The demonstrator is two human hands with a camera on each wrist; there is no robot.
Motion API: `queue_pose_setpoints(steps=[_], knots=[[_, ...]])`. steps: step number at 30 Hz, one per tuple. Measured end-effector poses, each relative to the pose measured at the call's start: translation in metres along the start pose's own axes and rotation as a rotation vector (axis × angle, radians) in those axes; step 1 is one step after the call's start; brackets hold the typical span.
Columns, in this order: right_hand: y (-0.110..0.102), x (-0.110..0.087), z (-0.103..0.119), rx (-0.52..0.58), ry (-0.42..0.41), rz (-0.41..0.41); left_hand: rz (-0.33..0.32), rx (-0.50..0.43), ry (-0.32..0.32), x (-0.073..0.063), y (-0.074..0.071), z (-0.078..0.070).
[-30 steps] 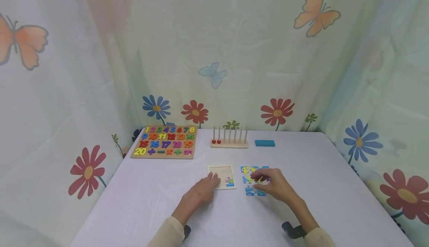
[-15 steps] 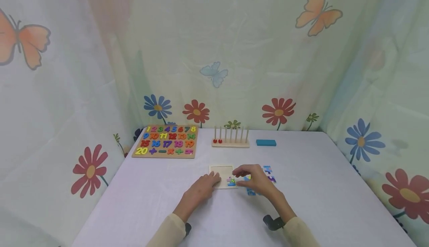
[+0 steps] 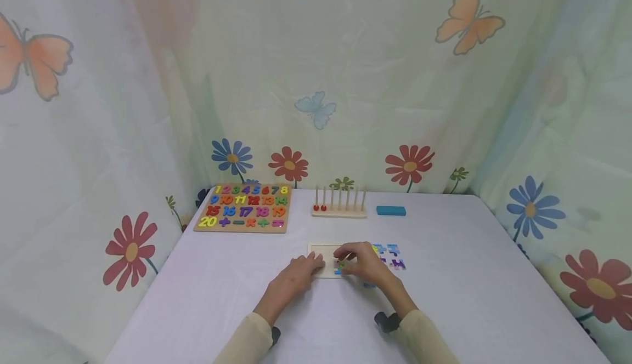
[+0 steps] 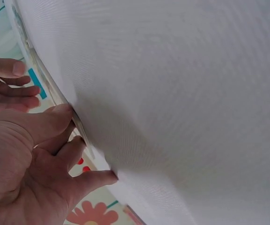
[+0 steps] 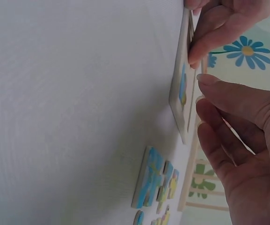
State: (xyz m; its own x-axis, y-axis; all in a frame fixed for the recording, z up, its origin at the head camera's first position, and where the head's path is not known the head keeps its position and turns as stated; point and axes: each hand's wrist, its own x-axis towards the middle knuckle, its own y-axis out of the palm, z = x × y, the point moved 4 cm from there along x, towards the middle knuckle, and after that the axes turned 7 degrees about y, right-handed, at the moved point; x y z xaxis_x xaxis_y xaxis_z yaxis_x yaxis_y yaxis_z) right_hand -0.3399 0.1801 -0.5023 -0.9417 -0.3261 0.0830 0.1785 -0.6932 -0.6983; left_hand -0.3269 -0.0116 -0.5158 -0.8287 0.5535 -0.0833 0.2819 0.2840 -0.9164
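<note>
My left hand [image 3: 296, 275] rests at the left side of a shallow wooden puzzle tray [image 3: 321, 246], thumb and fingertips at its edge in the left wrist view. A blue, green and pink puzzle piece [image 3: 338, 270] lies in the tray's lower right corner. My right hand [image 3: 367, 265] hovers over the tray's right side, thumb and fingers bent towards each other with a gap. No piece shows between its fingertips [image 5: 207, 78] in the right wrist view. Several loose puzzle pieces [image 3: 392, 250] lie right of the tray, partly hidden behind the right hand.
Behind the tray stands a wooden peg rack [image 3: 340, 214] with two red beads at its left. A number board [image 3: 242, 210] lies at the back left and a flat teal block [image 3: 391, 210] at the back right. Patterned curtains [image 3: 375, 79] surround the white-covered table [image 3: 444, 287].
My right hand has moved left from above the loose pieces to the tray's right side, uncovering some of the pieces. The left hand has stayed at the tray's left side.
</note>
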Motion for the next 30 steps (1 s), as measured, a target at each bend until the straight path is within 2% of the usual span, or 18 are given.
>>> queue_pose_setpoints(steps=[20,30], knots=[[0.0072,0.0040,-0.0038,-0.042,0.081,-0.010,-0.005,-0.089,-0.041,-0.0020,0.0005,0.0041],[0.0093,0.0073,-0.0061,0.006,0.149,-0.017,-0.006,-0.085,-0.034,-0.0024,0.0014,0.0046]])
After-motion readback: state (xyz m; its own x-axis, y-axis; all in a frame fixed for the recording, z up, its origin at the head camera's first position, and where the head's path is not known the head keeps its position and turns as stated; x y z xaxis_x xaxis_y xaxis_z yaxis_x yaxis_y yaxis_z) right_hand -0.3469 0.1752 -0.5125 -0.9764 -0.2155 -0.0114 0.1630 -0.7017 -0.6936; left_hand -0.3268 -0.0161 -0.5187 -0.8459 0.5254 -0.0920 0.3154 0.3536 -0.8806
